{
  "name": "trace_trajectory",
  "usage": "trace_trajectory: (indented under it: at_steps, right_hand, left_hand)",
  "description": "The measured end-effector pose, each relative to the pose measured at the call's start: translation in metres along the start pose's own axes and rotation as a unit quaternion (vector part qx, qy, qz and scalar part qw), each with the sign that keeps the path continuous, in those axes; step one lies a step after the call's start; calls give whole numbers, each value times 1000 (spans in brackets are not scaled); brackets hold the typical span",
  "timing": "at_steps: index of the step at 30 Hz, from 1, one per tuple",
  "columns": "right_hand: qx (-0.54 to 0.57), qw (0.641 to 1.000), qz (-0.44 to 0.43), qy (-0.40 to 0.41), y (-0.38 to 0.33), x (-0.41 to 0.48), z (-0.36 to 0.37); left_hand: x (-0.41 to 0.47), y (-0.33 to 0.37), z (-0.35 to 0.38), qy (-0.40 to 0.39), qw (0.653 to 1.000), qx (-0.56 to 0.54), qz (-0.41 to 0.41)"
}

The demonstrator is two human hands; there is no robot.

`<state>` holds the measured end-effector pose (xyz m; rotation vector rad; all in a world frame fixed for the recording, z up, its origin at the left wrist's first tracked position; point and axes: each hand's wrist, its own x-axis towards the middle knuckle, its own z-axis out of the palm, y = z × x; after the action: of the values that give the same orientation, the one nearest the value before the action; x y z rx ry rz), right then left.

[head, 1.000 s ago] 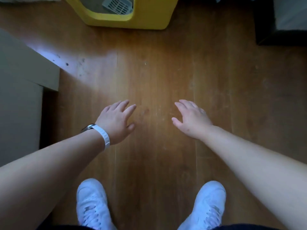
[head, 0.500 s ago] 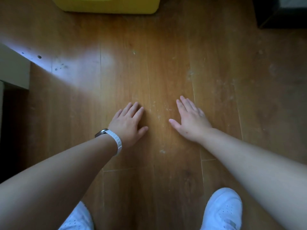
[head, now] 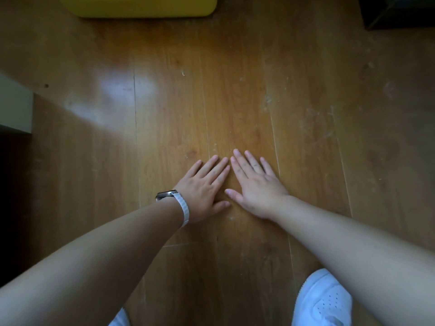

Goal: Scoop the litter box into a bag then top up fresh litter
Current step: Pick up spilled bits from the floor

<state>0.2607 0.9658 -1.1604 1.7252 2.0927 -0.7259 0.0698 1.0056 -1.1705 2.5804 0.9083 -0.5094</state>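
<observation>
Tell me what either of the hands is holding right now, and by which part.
Nothing is held. The left hand and right hand lie open, palms down, side by side on the brown wooden plank floor.

Left hand (head: 202,188) and right hand (head: 255,187) flat on floor (head: 235,90), side by side; litter box (head: 146,7) well ahead, shoe (head: 323,301) behind right.

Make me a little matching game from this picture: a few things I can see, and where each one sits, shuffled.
Things:
1. yellow plastic litter box
2. white strap wristwatch
3. white sneaker
4. right hand

Places:
A. bottom right corner
B. flat on the wooden floor, beside the left hand
C. top edge, mostly cut off
D. on the left wrist

Pairs: 1-C, 2-D, 3-A, 4-B
</observation>
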Motion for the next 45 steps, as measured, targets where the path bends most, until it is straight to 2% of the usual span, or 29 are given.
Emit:
trace_trajectory:
  at_steps: [3, 6, 9, 13, 16, 30, 35, 38, 42, 45]
  right_hand:
    - [-13, 999, -43, 5, 4, -3, 3]
    - [-7, 999, -40, 18, 19, -14, 6]
    - [-35, 995, -94, 22, 28, -27, 15]
    - [-65, 984, -166, 4, 14, -30, 24]
    - [-78, 980, -185, 3, -3, -26, 26]
    - [-46, 995, -87, 14, -9, -3, 6]
    - [15, 999, -27, 26, 2, 3, -5]
    - [59, 996, -11, 71, 10, 2, -9]
    - [106, 982, 25, 152, 12, 6, -11]
    - [121, 978, 28, 166, 7, 14, -13]
  left_hand:
    - [-6, -7, 4, 2, 1000, -1, 14]
    - [-17, -19, 4, 8, 1000, -17, -17]
    - [-29, -33, 4, 18, 999, -22, -44]
    - [-36, -42, 6, 8, 998, -6, -63]
    - [-36, -39, 5, 14, 998, -18, -66]
    - [-38, -24, 4, 4, 994, -57, -96]
    - [-36, -21, 1, -6, 992, -71, -109]
    - [-36, -20, -1, -5, 990, -84, -115]
    - [-35, -17, -9, 41, 984, -129, -115]
    - [-31, -12, -13, 113, 969, -179, -129]
